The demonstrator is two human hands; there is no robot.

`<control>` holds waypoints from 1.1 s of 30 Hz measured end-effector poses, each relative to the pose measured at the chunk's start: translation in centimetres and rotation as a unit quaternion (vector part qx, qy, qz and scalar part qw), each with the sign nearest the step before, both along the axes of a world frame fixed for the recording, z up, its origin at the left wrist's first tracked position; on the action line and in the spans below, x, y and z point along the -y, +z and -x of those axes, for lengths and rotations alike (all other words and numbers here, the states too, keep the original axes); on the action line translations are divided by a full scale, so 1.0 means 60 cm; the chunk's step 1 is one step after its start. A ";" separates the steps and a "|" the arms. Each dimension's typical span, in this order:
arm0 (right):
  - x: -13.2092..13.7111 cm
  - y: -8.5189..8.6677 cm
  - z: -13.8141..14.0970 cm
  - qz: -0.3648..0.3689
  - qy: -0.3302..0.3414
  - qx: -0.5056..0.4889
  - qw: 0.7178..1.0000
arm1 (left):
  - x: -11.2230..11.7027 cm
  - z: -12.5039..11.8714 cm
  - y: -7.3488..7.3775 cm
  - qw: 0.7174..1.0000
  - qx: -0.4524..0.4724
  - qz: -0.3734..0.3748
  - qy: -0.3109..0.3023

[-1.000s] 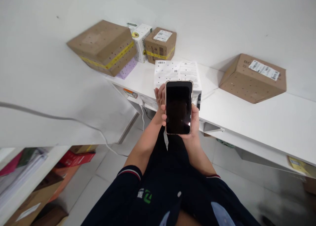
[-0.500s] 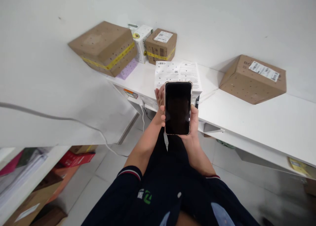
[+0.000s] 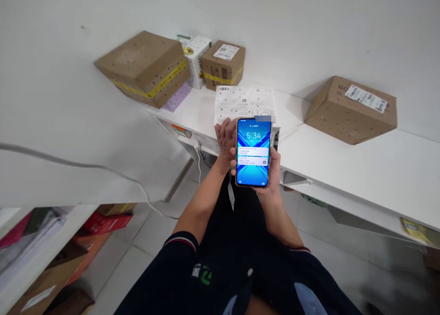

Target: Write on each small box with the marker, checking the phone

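Holding a lit phone (image 3: pixel 253 152) upright just off the desk (image 3: pixel 343 168) edge, left hand (image 3: pixel 225 138) and right hand (image 3: pixel 274 168) curled round its sides. Beyond, taped boxes (image 3: pixel 147 67), contents hidden; bare desktop between paper (image 3: pixel 244 102) and right box (image 3: pixel 350 111).

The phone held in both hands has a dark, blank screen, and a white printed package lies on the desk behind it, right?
Not quite. The head view shows the phone lit, not dark: a blue lock screen reading 5:34 with notifications. The rest holds: the left hand and right hand both grip it, and the white printed package lies on the desk behind it.
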State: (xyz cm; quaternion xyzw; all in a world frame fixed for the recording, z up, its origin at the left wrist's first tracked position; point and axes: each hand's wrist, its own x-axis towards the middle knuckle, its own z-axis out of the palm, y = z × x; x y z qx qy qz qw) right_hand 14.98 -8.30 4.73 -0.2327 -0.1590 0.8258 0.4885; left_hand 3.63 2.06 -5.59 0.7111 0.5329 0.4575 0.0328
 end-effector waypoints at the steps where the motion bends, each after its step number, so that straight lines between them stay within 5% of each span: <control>1: 0.002 -0.002 -0.009 -0.005 -0.013 0.011 1.000 | -0.002 -0.001 0.004 1.000 -0.003 -0.008 0.005; 5: 0.015 -0.018 -0.071 -0.041 -0.149 0.133 0.979 | -0.014 -0.008 0.011 1.000 -0.002 -0.010 0.022; 7: 0.022 -0.034 -0.119 -0.061 -0.252 0.270 0.927 | -0.017 -0.009 0.010 0.999 -0.008 -0.022 0.027; 8: 0.025 -0.045 -0.148 -0.067 -0.301 0.359 0.881 | -0.017 -0.009 0.010 0.999 -0.011 -0.031 0.030; 10: 0.029 -0.071 -0.207 -0.068 -0.361 0.569 0.736 | -0.017 -0.010 0.009 0.998 -0.015 -0.049 0.036; 12: 0.032 -0.099 -0.264 -0.052 -0.333 0.755 0.563 | -0.015 -0.011 0.008 0.997 -0.014 -0.066 0.044; 14: 0.034 -0.123 -0.311 -0.055 -0.276 0.862 0.422 | -0.013 -0.013 0.010 0.995 -0.015 -0.084 0.055; 16: 0.035 -0.143 -0.344 -0.047 -0.228 0.913 0.335 | -0.010 -0.013 0.012 0.994 -0.019 -0.094 0.056; 18: 0.035 -0.156 -0.362 -0.042 -0.202 0.934 0.293 | -0.007 -0.011 0.017 0.995 -0.022 -0.089 0.046; 21: 0.033 -0.163 -0.374 -0.037 -0.182 0.940 0.285 | 0.000 -0.003 0.027 0.997 -0.021 -0.069 0.026; 25: 0.028 -0.158 -0.373 -0.005 -0.147 0.936 0.321 | 0.007 0.013 0.049 0.998 -0.040 -0.051 0.005; 28: 0.014 -0.141 -0.349 -0.043 -0.179 0.921 0.344 | 0.011 0.018 0.065 0.997 -0.058 -0.043 -0.005; 30: -0.003 -0.120 -0.313 -0.110 -0.218 0.881 0.404 | 0.012 0.014 0.074 0.998 -0.056 -0.040 0.005; 33: -0.048 -0.083 -0.233 -0.179 -0.241 0.776 0.554 | 0.016 0.003 0.082 0.998 -0.043 -0.038 0.028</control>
